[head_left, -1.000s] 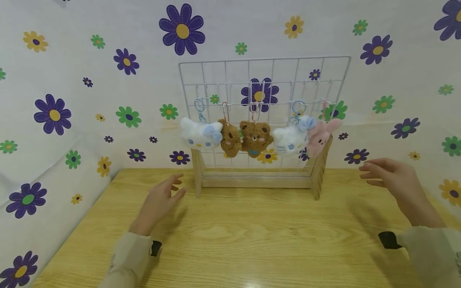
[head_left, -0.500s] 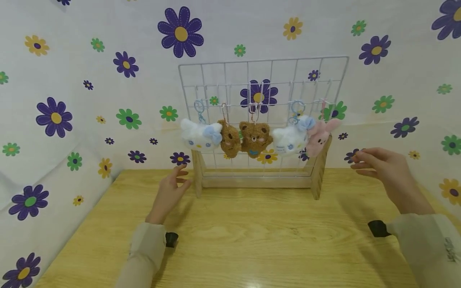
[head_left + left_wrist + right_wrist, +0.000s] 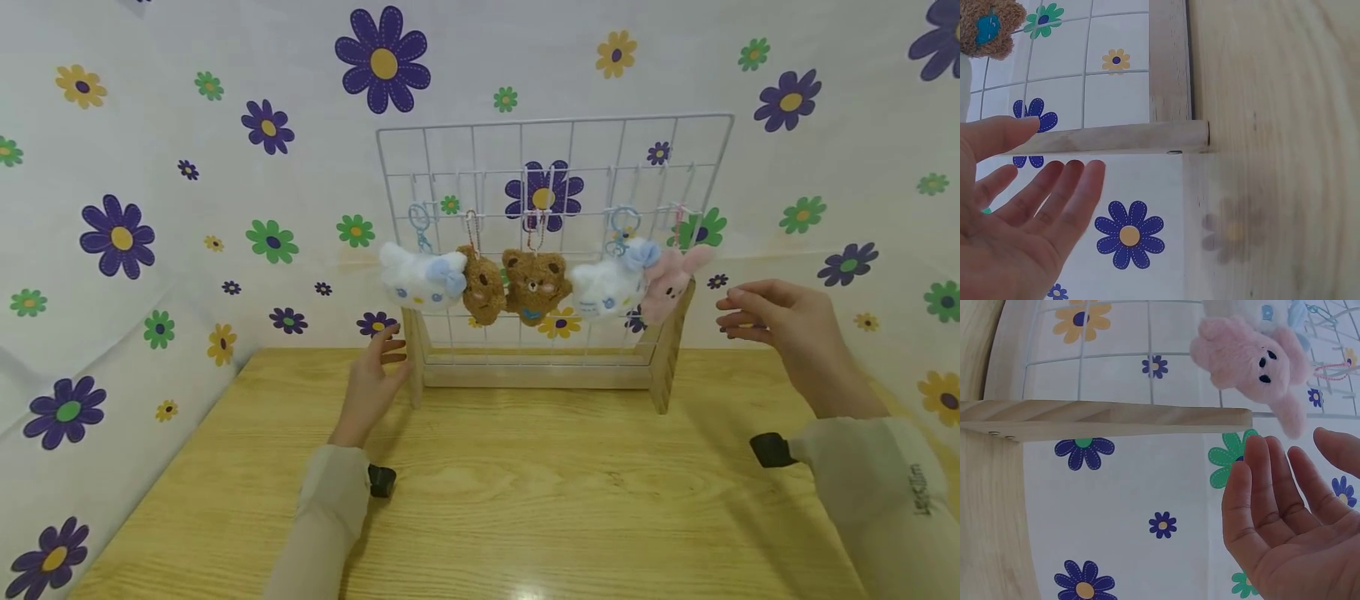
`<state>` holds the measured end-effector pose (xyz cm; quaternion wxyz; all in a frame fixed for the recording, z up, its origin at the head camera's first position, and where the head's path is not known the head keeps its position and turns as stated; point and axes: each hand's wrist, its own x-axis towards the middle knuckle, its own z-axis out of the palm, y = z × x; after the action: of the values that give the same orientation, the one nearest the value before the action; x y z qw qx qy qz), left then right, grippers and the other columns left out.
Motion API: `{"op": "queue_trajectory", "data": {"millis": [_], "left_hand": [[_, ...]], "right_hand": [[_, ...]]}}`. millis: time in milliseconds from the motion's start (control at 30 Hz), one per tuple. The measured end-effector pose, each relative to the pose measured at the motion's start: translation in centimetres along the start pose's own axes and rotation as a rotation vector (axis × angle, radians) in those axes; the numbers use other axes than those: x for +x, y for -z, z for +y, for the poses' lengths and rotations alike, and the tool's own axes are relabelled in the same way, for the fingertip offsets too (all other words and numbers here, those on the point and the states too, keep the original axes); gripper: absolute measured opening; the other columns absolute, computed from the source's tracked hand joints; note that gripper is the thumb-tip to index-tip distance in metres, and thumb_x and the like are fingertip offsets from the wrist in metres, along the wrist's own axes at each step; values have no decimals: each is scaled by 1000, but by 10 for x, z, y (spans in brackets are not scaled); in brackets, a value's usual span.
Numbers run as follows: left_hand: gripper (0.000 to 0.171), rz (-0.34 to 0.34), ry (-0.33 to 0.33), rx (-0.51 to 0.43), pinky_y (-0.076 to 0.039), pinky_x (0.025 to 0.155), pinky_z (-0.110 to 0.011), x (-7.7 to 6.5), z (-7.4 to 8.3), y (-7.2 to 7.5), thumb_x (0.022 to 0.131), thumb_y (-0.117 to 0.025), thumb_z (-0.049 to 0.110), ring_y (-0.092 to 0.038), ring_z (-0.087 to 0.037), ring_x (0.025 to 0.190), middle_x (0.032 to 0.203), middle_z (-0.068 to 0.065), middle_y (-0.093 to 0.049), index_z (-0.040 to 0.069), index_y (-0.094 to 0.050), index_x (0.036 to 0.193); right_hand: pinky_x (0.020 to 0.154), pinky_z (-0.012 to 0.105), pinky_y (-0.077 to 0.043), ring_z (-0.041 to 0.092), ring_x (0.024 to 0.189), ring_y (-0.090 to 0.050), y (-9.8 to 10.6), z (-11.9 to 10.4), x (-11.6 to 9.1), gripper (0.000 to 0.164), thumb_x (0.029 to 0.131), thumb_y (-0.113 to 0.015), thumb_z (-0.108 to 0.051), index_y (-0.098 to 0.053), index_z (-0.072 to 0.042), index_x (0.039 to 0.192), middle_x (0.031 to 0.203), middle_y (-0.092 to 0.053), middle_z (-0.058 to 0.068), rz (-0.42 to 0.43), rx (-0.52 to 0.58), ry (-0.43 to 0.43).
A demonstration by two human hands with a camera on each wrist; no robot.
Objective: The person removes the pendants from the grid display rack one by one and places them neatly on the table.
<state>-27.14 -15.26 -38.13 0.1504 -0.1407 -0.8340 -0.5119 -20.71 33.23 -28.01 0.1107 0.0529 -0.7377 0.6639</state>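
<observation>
A white wire grid rack (image 3: pixel 480 350) stands on a wooden base, with plush keychains hanging along it. They are a white cat with a blue bow (image 3: pixel 420 279), two brown bears, one of them facing front (image 3: pixel 534 283), another white cat (image 3: pixel 603 287) and a pink rabbit (image 3: pixel 667 287). My left hand (image 3: pixel 372 383) is beside the left wooden leg (image 3: pixel 1166 133), thumb and fingers spread and nothing held; whether it touches the leg is unclear. To the right of the rack, my right hand (image 3: pixel 795 337) hovers with relaxed fingers, apart from the right leg (image 3: pixel 1135 419) and near the rabbit.
The wood-grain table (image 3: pixel 525 475) reaches out in front of the rack. Behind and to the left hangs a white cloth (image 3: pixel 315 167) printed with purple, green and yellow flowers. White hooks (image 3: pixel 547 196) stick out from the grid.
Both hands have come forward and inward toward the rack's two sides, the left to its left leg and the right toward its right side. The rack and keychains stay in place.
</observation>
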Motion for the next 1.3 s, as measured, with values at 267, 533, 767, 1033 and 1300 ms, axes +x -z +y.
{"op": "queue_trajectory", "data": {"millis": [267,533,767,1033,1300], "left_hand": [[67,44,13,-50,-56,93,-56,7,-1,-4,91,-63,-9,-61,-44,116,133,-31,-58,-2,-38,152],[71,77,-19,-52,-58,89,-56,13,-7,-12,88,-64,-13,-63,-46,112,132,-31,-58,2,-40,153],[73,81,-58,-42,-58,87,-57,14,-7,-13,87,-64,-13,-63,-47,110,134,-32,-57,2,-39,153],[73,94,-74,-29,-58,86,-57,15,-8,-15,85,-63,-19,-60,-51,113,140,-35,-51,-5,-37,151],[78,71,-110,13,-57,88,-59,15,-8,-18,84,-64,-20,-60,-53,115,146,-34,-46,-3,-33,154]], "right_hand": [[74,17,-58,7,84,-72,-4,-8,6,10,101,-64,-23,-74,-19,101,95,-74,-8,8,-57,34],[74,17,-59,7,86,-71,-3,-16,10,12,99,-66,-26,-74,-19,105,97,-74,-9,14,-60,20],[74,17,-59,9,86,-71,-5,-24,14,13,97,-69,-24,-73,-16,106,97,-75,-5,10,7,23],[76,17,-58,10,89,-71,-11,-37,21,22,97,-68,-26,-70,-11,113,103,-73,-8,15,-65,35],[76,18,-59,11,89,-71,-13,-49,28,19,97,-69,-24,-71,-11,111,104,-70,-3,9,-34,53]]}}
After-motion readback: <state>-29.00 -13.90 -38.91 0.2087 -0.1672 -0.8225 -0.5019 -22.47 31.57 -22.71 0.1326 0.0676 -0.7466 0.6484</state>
